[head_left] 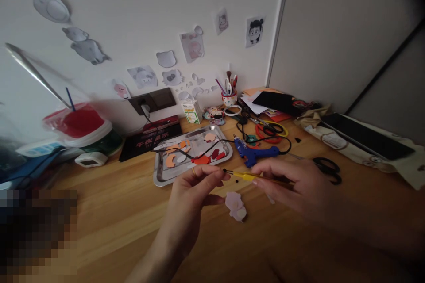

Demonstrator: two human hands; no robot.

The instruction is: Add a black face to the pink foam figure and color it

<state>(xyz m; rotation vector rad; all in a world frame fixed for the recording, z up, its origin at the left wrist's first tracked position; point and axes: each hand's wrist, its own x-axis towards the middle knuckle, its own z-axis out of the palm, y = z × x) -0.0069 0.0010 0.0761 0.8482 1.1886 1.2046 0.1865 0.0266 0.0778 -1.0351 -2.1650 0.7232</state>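
My right hand (290, 181) is closed around a slim pair of tweezers (246, 176) with a yellow front part and dark, fork-like tips. Those tips meet a tiny black piece (225, 170), which my left hand (197, 188) pinches between thumb and forefinger. Both hands are raised above the wooden table. Just below them lies a pale pink cut-out figure (235, 206) with a whitish patch. A small black dot (237, 181) rests on the tabletop between the hands. Exactly how the tips touch the black piece is too small to tell.
Behind my hands stand a metal tray (159, 174) with colored cut-outs and a blue glue gun (254, 152) with its cord. Black-handled scissors (327, 170) lie right. A pen cup (229, 97) is by the wall, a lidded bucket (99, 139) at left.
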